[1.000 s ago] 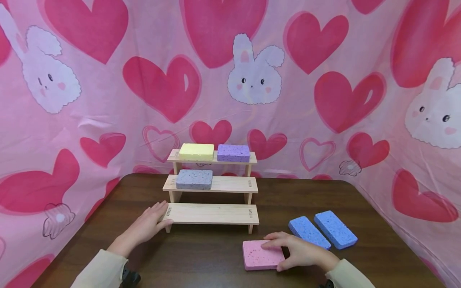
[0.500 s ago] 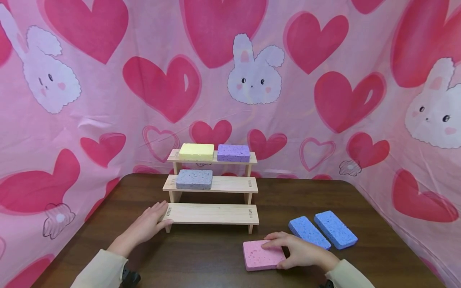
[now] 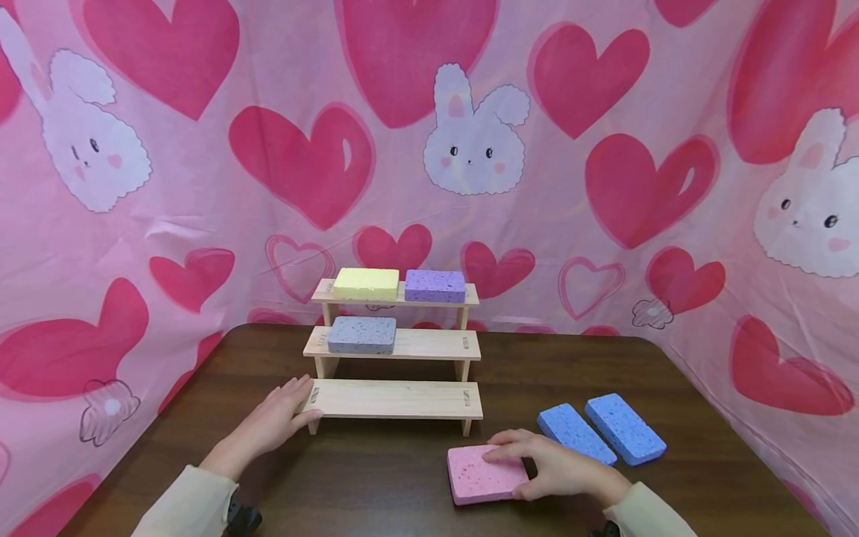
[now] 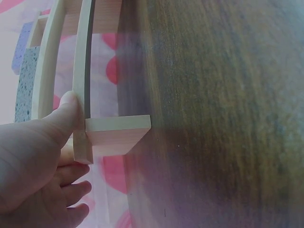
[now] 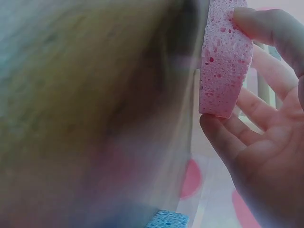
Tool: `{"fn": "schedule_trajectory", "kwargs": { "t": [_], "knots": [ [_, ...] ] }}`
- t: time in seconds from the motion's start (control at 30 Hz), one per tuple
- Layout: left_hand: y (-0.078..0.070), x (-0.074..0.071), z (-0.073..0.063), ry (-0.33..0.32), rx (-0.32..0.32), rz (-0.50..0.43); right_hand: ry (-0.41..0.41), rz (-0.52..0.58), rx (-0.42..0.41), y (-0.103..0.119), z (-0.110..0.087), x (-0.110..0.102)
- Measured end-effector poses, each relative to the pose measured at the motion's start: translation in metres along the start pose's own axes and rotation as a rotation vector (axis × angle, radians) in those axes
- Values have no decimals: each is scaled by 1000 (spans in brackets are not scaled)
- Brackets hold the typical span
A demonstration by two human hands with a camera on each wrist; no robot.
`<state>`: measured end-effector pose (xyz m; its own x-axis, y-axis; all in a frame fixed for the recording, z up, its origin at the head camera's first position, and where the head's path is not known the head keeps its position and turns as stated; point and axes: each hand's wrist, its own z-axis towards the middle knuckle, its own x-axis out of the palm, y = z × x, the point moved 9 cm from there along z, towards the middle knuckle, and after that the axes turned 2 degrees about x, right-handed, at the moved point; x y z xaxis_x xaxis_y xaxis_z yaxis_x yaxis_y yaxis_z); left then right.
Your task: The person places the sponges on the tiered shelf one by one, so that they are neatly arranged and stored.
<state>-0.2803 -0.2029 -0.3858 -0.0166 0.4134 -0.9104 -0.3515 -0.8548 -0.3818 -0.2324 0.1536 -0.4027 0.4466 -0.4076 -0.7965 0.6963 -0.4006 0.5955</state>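
Observation:
A pink sponge (image 3: pixel 486 474) is held by my right hand (image 3: pixel 550 464) at the front of the table. In the right wrist view the thumb is on one edge of the sponge (image 5: pixel 223 61) and fingers are on others. A dark shadow shows under its left and front edges. My left hand (image 3: pixel 271 418) grips the left end of the lowest tier of a wooden three-step shelf (image 3: pixel 396 399), thumb at the front edge. On the middle step lies a grey-blue sponge (image 3: pixel 362 335). The top step bears a yellow sponge (image 3: pixel 366 283) and a purple sponge (image 3: pixel 435 286).
Two blue sponges, a nearer-left one (image 3: pixel 576 432) and a farther-right one (image 3: pixel 626 428), lie on the brown table (image 3: pixel 376 485) just beyond my right hand. Behind the table hangs a pink cloth (image 3: pixel 416 201) with hearts and rabbits.
The pink sponge has shifted slightly left with my right hand, and a shadow now shows beneath it. My left hand and the shelf have kept still.

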Motion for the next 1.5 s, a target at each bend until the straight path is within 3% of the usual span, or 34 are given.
{"fn": "schedule_trajectory", "kwargs": {
  "t": [0.47, 0.7, 1.27, 1.5],
  "knots": [
    [1, 0, 0, -11, 8, 8, -19, 17, -26, 21, 9, -19],
    [1, 0, 0, -17, 15, 8, -42, -43, -27, 30, 16, -34],
    [2, 1, -1, 1, -5, -6, -87, -143, 4, 35, 40, -67],
    [1, 0, -1, 2, -12, -14, -96, -111, 15, 35, 49, -80]
  ]
}}
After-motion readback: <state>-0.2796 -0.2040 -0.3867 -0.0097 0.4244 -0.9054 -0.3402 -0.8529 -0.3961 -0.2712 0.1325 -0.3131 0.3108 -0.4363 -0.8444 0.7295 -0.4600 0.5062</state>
